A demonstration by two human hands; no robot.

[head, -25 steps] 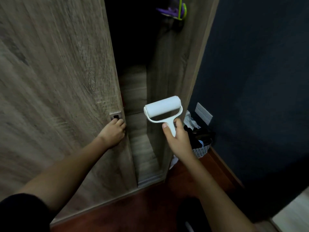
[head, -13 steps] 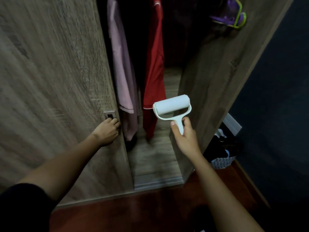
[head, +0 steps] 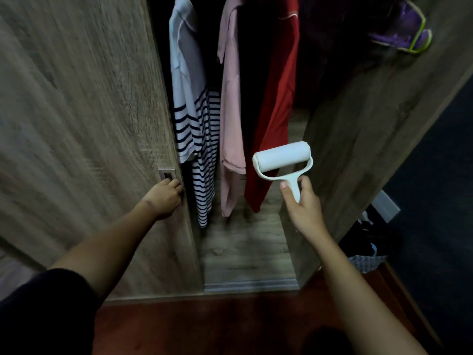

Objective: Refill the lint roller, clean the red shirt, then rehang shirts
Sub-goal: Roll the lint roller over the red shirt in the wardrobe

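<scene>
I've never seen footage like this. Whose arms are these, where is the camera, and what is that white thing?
No machine here: these are a person's bare arms, filmed by a wide-angle camera worn on their head, looking forward and down. The left hand grips the edge of the wooden wardrobe door, just below its metal handle. The right hand holds a white lint roller by its handle. Inside hang a striped shirt, a pink shirt and a red shirt, nearest the roller.

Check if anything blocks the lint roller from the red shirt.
Nothing visible does. The lint roller in the right hand is in front of the red shirt; the pink shirt hangs left of it.
</scene>
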